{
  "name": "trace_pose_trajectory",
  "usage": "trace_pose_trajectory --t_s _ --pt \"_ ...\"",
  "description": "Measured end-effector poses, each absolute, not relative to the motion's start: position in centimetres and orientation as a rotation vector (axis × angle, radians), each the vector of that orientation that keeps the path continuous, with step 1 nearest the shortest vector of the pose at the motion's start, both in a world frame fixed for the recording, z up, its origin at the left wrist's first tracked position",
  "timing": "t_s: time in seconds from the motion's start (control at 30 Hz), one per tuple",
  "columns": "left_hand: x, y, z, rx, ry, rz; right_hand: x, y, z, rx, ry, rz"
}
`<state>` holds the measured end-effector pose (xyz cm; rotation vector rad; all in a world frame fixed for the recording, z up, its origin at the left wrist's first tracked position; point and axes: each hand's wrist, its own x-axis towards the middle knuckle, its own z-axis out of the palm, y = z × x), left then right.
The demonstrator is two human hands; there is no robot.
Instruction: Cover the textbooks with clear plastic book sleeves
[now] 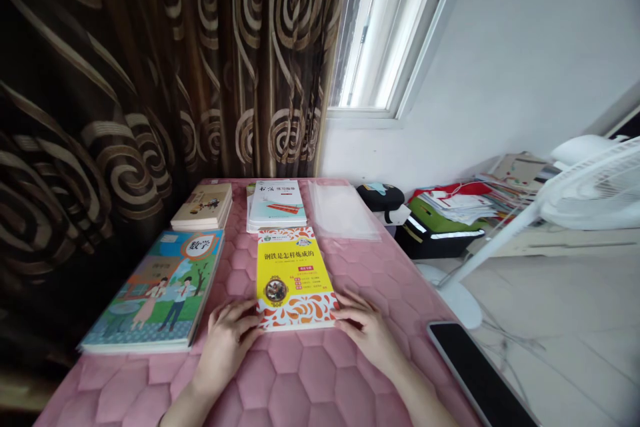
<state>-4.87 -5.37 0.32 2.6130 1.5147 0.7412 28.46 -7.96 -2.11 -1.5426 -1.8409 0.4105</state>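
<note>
A yellow book (293,273) with white and orange patterned bands lies flat, cover up, in the middle of the pink quilted table cover (295,373). At its lower left corner, my left hand (233,330) has bent fingers closed on the edge. My right hand (361,323) grips the lower right edge, thumb near the front corner and fingers along the side. Just beyond the yellow book sits a white calligraphy workbook (277,203) on other books. To the left lies a blue and green maths textbook (160,287) on a stack.
Small tan books (203,207) are stacked at the back left, beside a patterned curtain (200,67). Clear plastic sheets (343,210) lie at the back right. A dark phone-like slab (475,370) rests on the right edge. Beyond it stands a white fan (510,233) on the floor.
</note>
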Motion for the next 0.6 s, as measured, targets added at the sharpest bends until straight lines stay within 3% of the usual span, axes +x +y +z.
trace_pose_trajectory --t_s 0.33,0.6 --pt "-1.6 -6.8 1.3 2.634 1.515 0.813 25.3 -8.6 0.3 -1.63 -1.962 0.185" --pt "3.0 -6.9 2.3 2.592 1.355 0.843 19.8 -8.0 1.5 -1.599 -2.108 0.186"
